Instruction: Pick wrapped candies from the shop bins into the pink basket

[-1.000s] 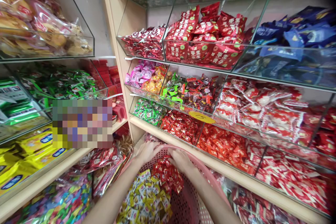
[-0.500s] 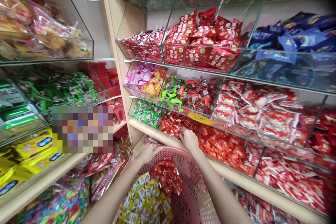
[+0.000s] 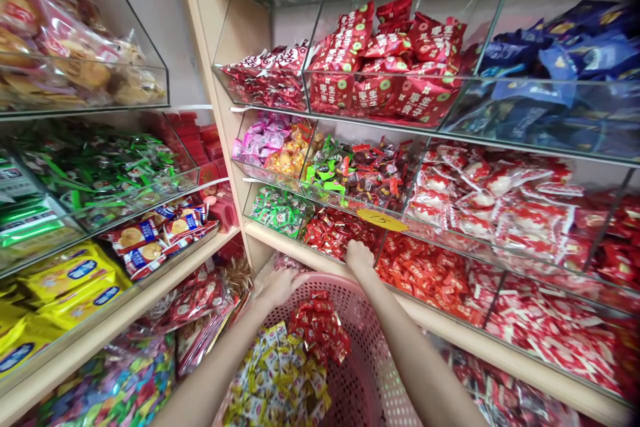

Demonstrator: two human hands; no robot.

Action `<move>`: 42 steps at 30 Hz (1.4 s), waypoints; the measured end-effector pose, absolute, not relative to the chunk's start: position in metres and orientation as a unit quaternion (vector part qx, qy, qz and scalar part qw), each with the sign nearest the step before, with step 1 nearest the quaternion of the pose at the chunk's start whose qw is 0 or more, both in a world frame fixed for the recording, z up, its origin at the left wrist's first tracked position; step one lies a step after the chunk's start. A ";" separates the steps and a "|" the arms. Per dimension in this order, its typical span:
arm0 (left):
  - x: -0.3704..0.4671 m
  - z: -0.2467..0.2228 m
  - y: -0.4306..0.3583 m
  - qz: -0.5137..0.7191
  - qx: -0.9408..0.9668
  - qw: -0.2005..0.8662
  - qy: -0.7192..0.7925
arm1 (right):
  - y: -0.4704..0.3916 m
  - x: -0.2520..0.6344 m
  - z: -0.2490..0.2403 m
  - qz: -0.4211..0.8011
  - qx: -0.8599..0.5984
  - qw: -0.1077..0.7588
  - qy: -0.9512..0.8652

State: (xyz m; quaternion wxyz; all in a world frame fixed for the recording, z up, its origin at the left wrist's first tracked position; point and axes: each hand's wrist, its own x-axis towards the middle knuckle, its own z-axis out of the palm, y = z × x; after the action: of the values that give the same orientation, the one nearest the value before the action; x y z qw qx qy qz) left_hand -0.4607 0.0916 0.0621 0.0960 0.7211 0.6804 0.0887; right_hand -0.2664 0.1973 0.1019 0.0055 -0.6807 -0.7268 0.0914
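My left hand [image 3: 277, 287] is closed over the far left rim of a pink perforated plastic basket [image 3: 357, 327]. Inside the basket lie many yellow-and-white wrapped candies [image 3: 277, 373] and a smaller heap of red wrapped candies [image 3: 323, 330]. Beyond the rim, my right hand [image 3: 360, 257] is curled at the front edge of a low bin of dark red wrapped candies [image 3: 330, 232]. Its fingertips are hidden, so what they hold cannot be made out.
Clear-walled bins line the shelves. Green candies [image 3: 277, 211] and orange-red candies [image 3: 425, 280] flank the bin by my right hand. A yellow price tag [image 3: 381, 219] hangs above it. Yellow packs [image 3: 80, 280] and blue-and-red biscuit packs [image 3: 155, 240] sit at left.
My right hand looks more tightly curled and slightly raised at the bin's edge. My left hand stays on the basket rim. The view has shifted slightly; the pixelated patch at left is gone.
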 end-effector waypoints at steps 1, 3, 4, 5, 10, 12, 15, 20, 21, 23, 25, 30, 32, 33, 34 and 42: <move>-0.461 0.062 0.092 0.088 0.721 0.097 0.681 | 0.197 -0.266 0.101 0.087 -0.681 0.009 -0.727; -0.461 0.061 0.091 0.089 0.719 0.098 0.683 | 0.196 -0.266 0.101 0.076 -0.681 0.017 -0.729; -0.461 0.061 0.091 0.090 0.717 0.097 0.684 | 0.195 -0.265 0.101 0.071 -0.679 0.020 -0.731; -0.461 0.061 0.091 0.092 0.716 0.096 0.685 | 0.194 -0.265 0.101 0.067 -0.676 0.023 -0.733; -0.461 0.061 0.091 0.099 0.719 0.105 0.679 | 0.192 -0.265 0.103 0.054 -0.666 0.021 -0.743; -0.461 0.061 0.091 0.101 0.721 0.105 0.678 | 0.191 -0.265 0.104 0.051 -0.663 0.019 -0.747; -0.462 0.060 0.091 0.100 0.722 0.100 0.677 | 0.190 -0.265 0.105 0.049 -0.660 0.017 -0.749; -0.461 0.062 0.090 0.094 0.725 0.095 0.676 | 0.187 -0.262 0.108 0.051 -0.653 0.015 -0.756; -0.461 0.063 0.090 0.092 0.725 0.094 0.676 | 0.186 -0.261 0.108 0.049 -0.650 0.017 -0.758; -0.460 0.066 0.089 0.088 0.724 0.095 0.678 | 0.184 -0.259 0.109 0.042 -0.643 0.025 -0.765; -0.459 0.068 0.089 0.084 0.719 0.103 0.682 | 0.181 -0.259 0.113 0.031 -0.637 0.032 -0.770; -0.459 0.070 0.088 0.089 0.719 0.103 0.682 | 0.164 -0.261 0.133 -0.001 -0.628 0.077 -0.774; -0.458 0.069 0.088 0.094 0.718 0.101 0.682 | 0.151 -0.260 0.140 0.001 -0.602 0.127 -0.788; -0.458 0.068 0.088 0.095 0.717 0.102 0.683 | 0.143 -0.259 0.141 0.013 -0.580 0.153 -0.800; -0.458 0.068 0.089 0.097 0.716 0.103 0.684 | 0.135 -0.258 0.140 0.032 -0.556 0.175 -0.812; -0.458 0.064 0.090 0.102 0.715 0.102 0.684 | 0.092 -0.241 0.088 0.164 -0.528 0.066 -0.831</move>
State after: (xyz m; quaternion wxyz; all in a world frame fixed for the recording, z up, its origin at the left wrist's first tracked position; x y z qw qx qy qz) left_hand -0.4575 0.0904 0.0640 0.1017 0.7150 0.6841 0.1017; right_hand -0.2409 0.0921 0.0883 0.0659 -0.5278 -0.8308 0.1638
